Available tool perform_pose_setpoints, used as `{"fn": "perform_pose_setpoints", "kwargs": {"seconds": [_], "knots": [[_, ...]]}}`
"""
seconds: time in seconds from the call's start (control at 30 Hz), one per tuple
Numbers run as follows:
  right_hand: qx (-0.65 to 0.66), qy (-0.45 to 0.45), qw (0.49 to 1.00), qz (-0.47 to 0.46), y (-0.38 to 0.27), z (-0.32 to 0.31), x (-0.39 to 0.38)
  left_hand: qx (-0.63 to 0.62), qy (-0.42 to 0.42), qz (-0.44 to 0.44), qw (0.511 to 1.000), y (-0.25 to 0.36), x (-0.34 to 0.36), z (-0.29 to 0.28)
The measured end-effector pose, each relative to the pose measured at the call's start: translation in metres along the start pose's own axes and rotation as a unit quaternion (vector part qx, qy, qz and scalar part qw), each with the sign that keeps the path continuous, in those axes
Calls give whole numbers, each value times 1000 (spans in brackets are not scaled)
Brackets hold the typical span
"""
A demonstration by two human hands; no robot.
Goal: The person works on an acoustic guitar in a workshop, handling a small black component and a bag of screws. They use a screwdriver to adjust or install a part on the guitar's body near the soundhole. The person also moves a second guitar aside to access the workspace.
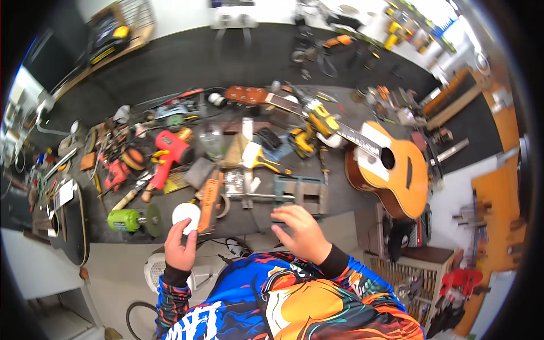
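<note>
Left hand [180, 249] pinching white disc [186, 212], well left of vise [288, 186]; right hand [303, 233], fingers parted, nothing seen held, at vise's near side; loosened pinch could drop disc past front edge of surface [249, 224] (orange tool [209, 203] left of vise crowds it); moving room: front strip just left of vise

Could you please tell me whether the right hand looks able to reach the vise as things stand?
Probably yes: the right hand looks empty, close to the vise, with nothing visible between them.
</note>
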State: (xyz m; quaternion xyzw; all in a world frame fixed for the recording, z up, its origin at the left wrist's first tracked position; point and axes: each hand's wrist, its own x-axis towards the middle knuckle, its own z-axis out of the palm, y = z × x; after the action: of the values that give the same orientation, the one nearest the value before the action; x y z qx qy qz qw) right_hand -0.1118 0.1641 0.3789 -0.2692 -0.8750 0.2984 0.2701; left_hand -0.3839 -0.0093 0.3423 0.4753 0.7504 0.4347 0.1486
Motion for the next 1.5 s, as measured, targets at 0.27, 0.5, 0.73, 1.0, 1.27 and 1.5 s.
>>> {"fn": "perform_pose_setpoints", "kwargs": {"seconds": [0.27,0.5,0.73,1.0,1.27,1.5], "knots": [[-15,50,994,98,94,-67,-139,32,-248,168,954,91,-15,173],[1,73,976,204,168,-132,-199,138,-252,184,940,121,-37,255],[-69,-26,978,195,202,-151,-216,253,-246,271,895,150,-11,298],[-63,-35,973,221,211,-106,-242,255,-262,345,864,130,21,357],[-57,-62,921,381,214,-83,-300,148,-244,371,884,114,33,333],[-42,-37,886,459,204,-78,-269,115,-203,258,938,71,17,246]]}}
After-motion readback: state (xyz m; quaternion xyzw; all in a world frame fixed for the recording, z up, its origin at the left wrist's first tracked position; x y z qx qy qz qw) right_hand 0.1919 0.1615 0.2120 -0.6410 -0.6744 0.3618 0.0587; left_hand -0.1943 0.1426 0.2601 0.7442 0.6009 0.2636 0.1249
